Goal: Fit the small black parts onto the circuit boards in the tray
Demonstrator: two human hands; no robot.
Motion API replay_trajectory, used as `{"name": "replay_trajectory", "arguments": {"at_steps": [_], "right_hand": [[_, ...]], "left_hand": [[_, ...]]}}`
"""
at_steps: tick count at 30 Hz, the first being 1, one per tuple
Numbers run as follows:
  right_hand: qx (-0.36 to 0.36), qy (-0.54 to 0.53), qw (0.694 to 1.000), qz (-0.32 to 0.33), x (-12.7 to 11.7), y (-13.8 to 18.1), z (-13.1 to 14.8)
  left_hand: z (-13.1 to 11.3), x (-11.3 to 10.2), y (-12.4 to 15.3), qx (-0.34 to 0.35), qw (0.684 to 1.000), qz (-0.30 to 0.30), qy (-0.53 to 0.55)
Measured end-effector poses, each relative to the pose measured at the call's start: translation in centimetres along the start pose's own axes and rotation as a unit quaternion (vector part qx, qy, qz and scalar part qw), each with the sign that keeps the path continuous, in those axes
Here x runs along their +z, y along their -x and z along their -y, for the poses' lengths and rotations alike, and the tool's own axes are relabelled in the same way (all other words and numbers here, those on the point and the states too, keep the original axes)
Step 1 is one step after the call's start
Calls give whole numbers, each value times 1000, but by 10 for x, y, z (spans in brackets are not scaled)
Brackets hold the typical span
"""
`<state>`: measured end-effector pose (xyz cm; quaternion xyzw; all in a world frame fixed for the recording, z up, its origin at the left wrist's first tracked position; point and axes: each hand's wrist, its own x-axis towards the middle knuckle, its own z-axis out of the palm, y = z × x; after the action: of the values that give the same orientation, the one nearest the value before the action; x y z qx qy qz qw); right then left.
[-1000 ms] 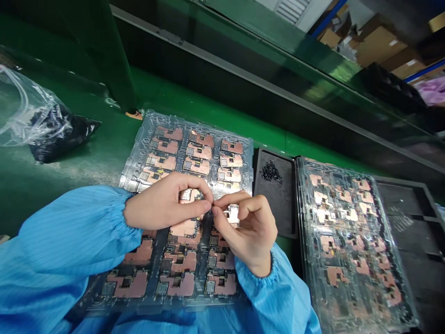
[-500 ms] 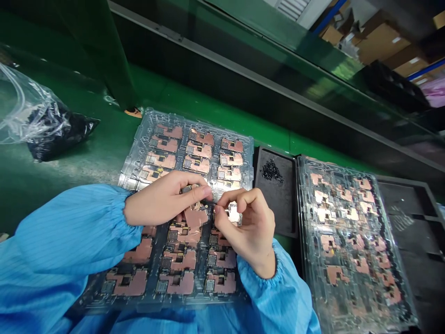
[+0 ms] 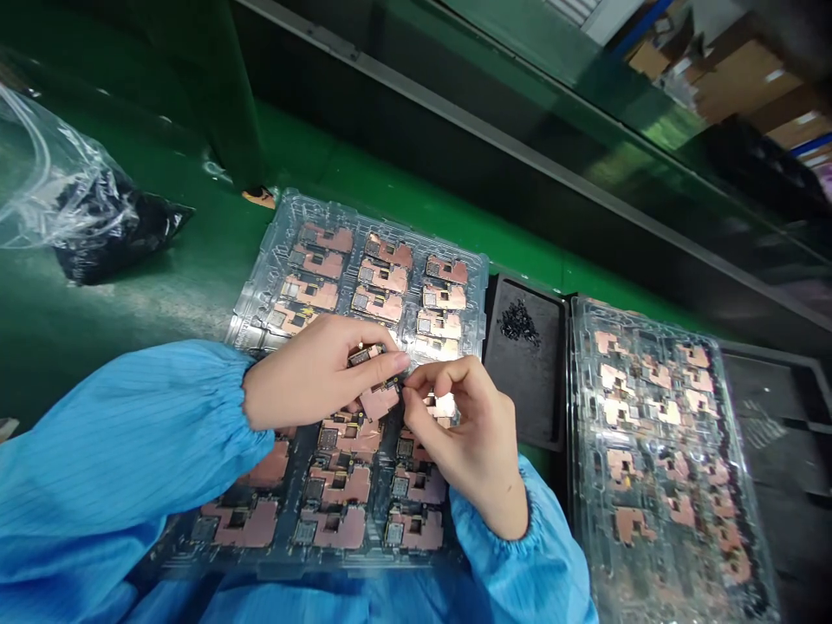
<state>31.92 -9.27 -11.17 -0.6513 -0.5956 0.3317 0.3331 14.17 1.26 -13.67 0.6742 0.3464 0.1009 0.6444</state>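
My left hand [image 3: 325, 368] is closed round a small circuit board [image 3: 379, 400] with copper-coloured patches, thumb on top, over the middle of a clear plastic tray [image 3: 256, 286]. Just right of it, my right hand [image 3: 464, 425] pinches with thumb and forefinger at the board's edge. Something small and dark shows at those fingertips, too little of it to name. Rows of similar boards [image 3: 338, 481] lie in the tray's pockets below and beyond my hands. Part of the tray's middle is hidden by my hands and sleeves.
Right of the tray, a dark shallow tray [image 3: 526, 390] holds a heap of small black pieces [image 3: 518, 322]. Beside it stands another clear tray [image 3: 588, 537] with copper-coloured boards. A clear bag of black material [image 3: 110, 230] lies at left. A dark ledge [image 3: 455, 113] runs along the back.
My right fingertips have come closer to the board's edge, and the dark piece between the hands shows less. The left hand still holds the board. The whole view has shifted slightly.
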Motion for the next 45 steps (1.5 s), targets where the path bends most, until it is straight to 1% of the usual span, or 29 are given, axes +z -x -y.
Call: {"name": "replay_trajectory", "arguments": {"at_steps": [6, 12, 18, 26, 37, 45], "right_hand": [[18, -11, 1000, 3, -1, 0, 1], [84, -55, 995, -23, 1, 2, 1], [107, -97, 989, -23, 3, 2, 2], [111, -103, 988, -21, 4, 1, 2], [85, -58, 994, -19, 3, 4, 1], [88, -81, 993, 2, 0, 2, 3]], "left_hand": [[0, 1, 0, 4, 1000, -6, -1], [0, 1, 0, -3, 1000, -8, -4], [-2, 1, 1, 1, 1000, -9, -3], [-2, 2, 0, 15, 1000, -12, -24], [-1, 2, 0, 23, 999, -25, -21], [0, 2, 1, 42, 998, -24, -31]]}}
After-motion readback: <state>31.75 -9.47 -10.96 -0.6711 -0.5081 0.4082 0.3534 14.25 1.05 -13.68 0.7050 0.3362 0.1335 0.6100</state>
